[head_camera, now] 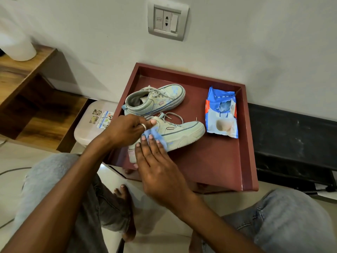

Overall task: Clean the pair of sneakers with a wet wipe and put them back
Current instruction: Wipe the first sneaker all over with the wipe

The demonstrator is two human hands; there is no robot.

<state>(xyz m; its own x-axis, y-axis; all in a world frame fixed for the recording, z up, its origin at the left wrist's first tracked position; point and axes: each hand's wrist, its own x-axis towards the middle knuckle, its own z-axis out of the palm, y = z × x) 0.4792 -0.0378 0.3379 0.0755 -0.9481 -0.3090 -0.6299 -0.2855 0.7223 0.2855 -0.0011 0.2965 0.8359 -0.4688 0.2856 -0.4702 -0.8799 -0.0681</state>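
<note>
Wipe point(154, 135) seemingly flat against near sneaker point(184, 132)

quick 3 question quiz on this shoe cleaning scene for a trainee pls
1. Fill in: the left hand grips the near sneaker at its ____ end.
2. The blue wipe is pressed against that sneaker's side by: A) the left hand B) the right hand C) neither hand
3. True or false: the wipe pack lies on the tray, to the right of both sneakers.

Key: 1 heel; 2 B; 3 true
</note>
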